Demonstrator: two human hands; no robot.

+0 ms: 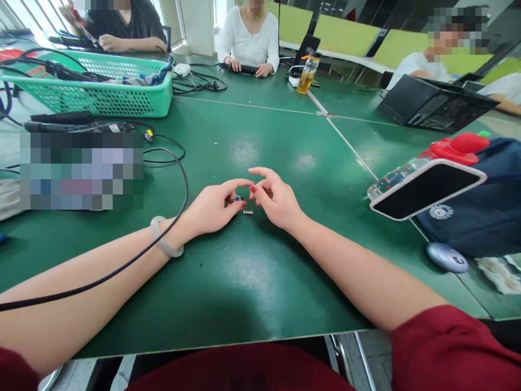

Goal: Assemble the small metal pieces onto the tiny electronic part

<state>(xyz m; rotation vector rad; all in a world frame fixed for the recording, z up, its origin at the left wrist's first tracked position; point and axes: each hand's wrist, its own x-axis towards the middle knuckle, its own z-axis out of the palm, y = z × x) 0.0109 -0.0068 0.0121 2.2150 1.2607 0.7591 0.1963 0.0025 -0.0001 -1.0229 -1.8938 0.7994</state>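
My left hand point(214, 207) rests on the green table point(252, 271) and pinches a tiny dark metal part point(237, 199) between thumb and fingers. My right hand point(274, 198) is just to its right, fingers curled with the thumb and forefinger close to the same part. A second tiny metal piece point(248, 212) lies on the table between the two hands. A pale bangle point(165, 239) sits on my left wrist, and a black cable point(134, 260) crosses over that forearm.
A green basket point(97, 87) of cables stands far left. A phone point(427, 187) leans on a dark blue bag point(484, 206) at right, with a computer mouse point(448, 256) below. Other people sit across the table with a drink bottle point(308, 73) and a black case point(431, 103).
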